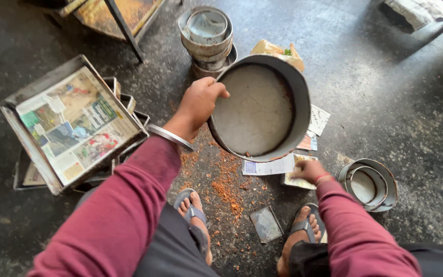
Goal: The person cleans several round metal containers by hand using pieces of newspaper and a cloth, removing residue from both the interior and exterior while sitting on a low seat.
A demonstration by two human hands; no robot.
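Dark speckled floor (385, 102) strewn with orange crumbs (226, 190). Left hand (198, 102) clamped on rim of round metal pan (257, 110), tilted, held above floor at centre. Right hand (308, 170) at four o'clock, fingers closed on paper sheet (270, 166); nested tins (367, 184) further toward three.

Left hand (199, 102) lifts round tin (260, 110) over crumbs (225, 187).

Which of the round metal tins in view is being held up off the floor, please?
The large round tin, gripped at its rim by the left hand and tilted. The stacked tins behind and the nested tins at right rest on the floor.
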